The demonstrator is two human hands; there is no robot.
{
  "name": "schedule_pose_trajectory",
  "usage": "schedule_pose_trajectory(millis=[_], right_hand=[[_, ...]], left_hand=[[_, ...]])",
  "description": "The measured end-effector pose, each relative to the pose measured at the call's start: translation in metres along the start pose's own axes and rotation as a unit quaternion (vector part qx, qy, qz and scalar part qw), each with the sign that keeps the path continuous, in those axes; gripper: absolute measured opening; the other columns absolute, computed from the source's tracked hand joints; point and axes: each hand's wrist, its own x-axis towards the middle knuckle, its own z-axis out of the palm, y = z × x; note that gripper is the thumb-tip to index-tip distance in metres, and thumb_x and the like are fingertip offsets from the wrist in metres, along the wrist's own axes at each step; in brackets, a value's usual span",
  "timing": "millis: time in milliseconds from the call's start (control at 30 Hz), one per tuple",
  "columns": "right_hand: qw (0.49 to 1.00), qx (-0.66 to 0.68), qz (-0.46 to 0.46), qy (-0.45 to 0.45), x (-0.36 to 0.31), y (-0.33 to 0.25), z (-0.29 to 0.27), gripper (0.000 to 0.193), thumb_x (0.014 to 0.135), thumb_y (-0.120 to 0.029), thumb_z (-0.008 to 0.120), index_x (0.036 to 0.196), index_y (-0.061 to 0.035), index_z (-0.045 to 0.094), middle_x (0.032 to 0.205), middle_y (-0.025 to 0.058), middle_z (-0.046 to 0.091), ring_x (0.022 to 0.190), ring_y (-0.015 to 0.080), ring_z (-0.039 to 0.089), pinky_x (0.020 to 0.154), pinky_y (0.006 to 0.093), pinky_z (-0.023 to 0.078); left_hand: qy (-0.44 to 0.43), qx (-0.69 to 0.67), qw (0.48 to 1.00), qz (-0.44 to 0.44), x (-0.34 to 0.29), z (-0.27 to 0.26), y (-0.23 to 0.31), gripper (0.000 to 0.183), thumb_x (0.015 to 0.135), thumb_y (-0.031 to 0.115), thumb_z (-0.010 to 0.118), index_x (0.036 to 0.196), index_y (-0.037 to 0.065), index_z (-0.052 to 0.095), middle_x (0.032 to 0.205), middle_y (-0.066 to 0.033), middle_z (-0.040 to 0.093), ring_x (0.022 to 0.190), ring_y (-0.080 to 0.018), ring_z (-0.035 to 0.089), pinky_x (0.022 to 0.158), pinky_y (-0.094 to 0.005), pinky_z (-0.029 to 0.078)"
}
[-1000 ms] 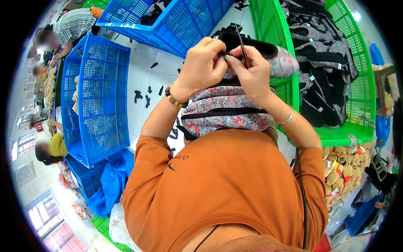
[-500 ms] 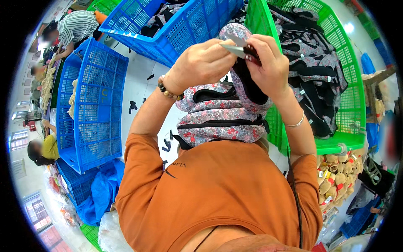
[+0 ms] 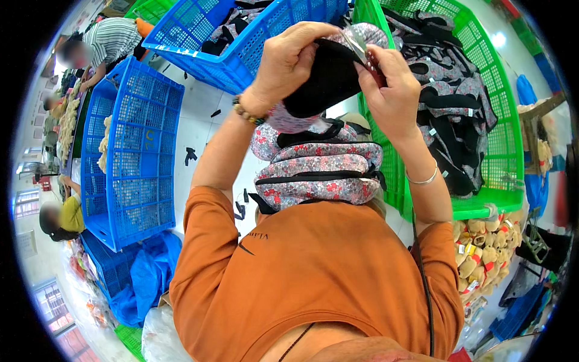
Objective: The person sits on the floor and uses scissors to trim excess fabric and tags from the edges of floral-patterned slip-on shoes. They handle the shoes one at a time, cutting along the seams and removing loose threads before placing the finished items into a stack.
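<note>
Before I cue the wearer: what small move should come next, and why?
Probably ease the left hand slightly back along the piece before any snip: the scissors in the right hand point toward it, blades close.

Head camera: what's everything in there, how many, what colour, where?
piece: one, black and patterned grey, upper middle
scissors: one, silver and dark red, by the piece
stacked pieces: several, patterned grey and black, centre
scraps: several, black, floor
crates: at least three, blue, left and top
big crate: one, green, right
pile: many, patterned grey and black, inside it
plush toys: many, tan, lower right
sheet: one, blue, lower left
people: at least three, varied clothes, left
beads: one string, brown, left wrist
bangle: one, silver, right wrist
shirt: one, orange, bottom middle
left hand: one, on the piece
right hand: one, on the scissors
</note>
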Motion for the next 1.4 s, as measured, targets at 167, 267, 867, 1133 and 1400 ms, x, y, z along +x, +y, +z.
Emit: schedule_pose_trajectory(millis=[167, 267, 867, 1133, 1400], right_hand=[[0.976, 0.07, 0.148, -0.142, -0.033, 0.003, 0.002, 0.013, 0.081, -0.007, 0.063, 0.09, 0.0001, 0.059, 0.074, 0.0119, 0.054, 0.061, 0.0236, 0.052, 0.057, 0.0317, 0.042], [0.915, 0.231, 0.273, -0.188, -0.062, 0.018, 0.009, 0.013, 0.082, -0.009, 0.064, 0.089, 0.0017, 0.06, 0.068, 0.0027, 0.048, 0.061, 0.0092, 0.042, 0.055, 0.0258, 0.038], [0.74, 0.426, 0.437, -0.282, -0.092, 0.028, 0.025, 0.016, 0.091, -0.018, 0.057, 0.094, -0.0027, 0.061, 0.074, -0.0074, 0.051, 0.063, 0.0008, 0.041, 0.054, 0.0174, 0.034], [0.836, 0.283, 0.364, -0.297, -0.108, 0.038, 0.036, 0.024, 0.088, -0.022, 0.061, 0.085, 0.0011, 0.059, 0.067, 0.0, 0.052, 0.061, 0.007, 0.044, 0.053, 0.0262, 0.039], [0.93, 0.073, 0.195, -0.302, -0.091, 0.026, 0.004, 0.035, 0.084, -0.034, 0.063, 0.077, -0.0004, 0.056, 0.067, 0.0135, 0.052, 0.056, 0.028, 0.049, 0.053, 0.0356, 0.04]], left_hand=[[-0.249, -0.039, 0.964, -0.084, -0.021, -0.018, -0.008, 0.028, 0.076, -0.011, 0.053, 0.1, 0.0, 0.062, 0.099, -0.0102, 0.064, 0.092, -0.0209, 0.062, 0.081, -0.028, 0.048], [-0.337, -0.185, 0.905, -0.182, -0.04, -0.017, -0.019, 0.025, 0.077, -0.01, 0.054, 0.098, -0.001, 0.062, 0.096, -0.0064, 0.063, 0.087, -0.0153, 0.06, 0.079, -0.0261, 0.047], [-0.306, -0.479, 0.707, -0.421, -0.09, -0.006, -0.025, 0.028, 0.074, 0.0, 0.068, 0.102, -0.003, 0.064, 0.094, -0.0066, 0.066, 0.085, -0.0128, 0.061, 0.083, -0.0252, 0.048], [-0.27, -0.489, 0.677, -0.479, -0.102, 0.002, -0.028, 0.023, 0.076, 0.002, 0.068, 0.099, -0.003, 0.064, 0.089, -0.004, 0.066, 0.079, -0.0089, 0.06, 0.074, -0.0202, 0.047], [-0.224, -0.514, 0.637, -0.528, -0.114, 0.009, -0.035, 0.021, 0.075, 0.005, 0.068, 0.095, -0.002, 0.065, 0.081, -0.0011, 0.064, 0.069, -0.0051, 0.056, 0.062, -0.0151, 0.043]])
